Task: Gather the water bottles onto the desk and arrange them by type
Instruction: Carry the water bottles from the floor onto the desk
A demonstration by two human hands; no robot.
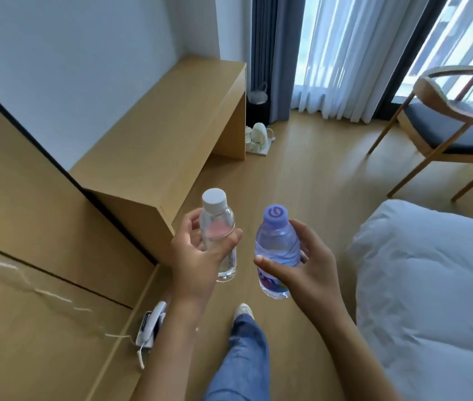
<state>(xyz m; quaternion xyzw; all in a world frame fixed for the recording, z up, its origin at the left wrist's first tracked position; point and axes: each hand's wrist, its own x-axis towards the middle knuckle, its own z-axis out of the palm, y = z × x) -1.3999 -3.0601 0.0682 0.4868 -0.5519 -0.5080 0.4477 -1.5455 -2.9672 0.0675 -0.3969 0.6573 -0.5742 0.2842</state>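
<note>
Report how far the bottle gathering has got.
Done: nothing set down yet; the visible part of the desk holds no bottles. In hand: the left hand grips a clear bottle with a white cap, and the right hand grips a bluish bottle with a purple cap, both upright above the floor. Left: carrying both to the desk and grouping them by type.
</note>
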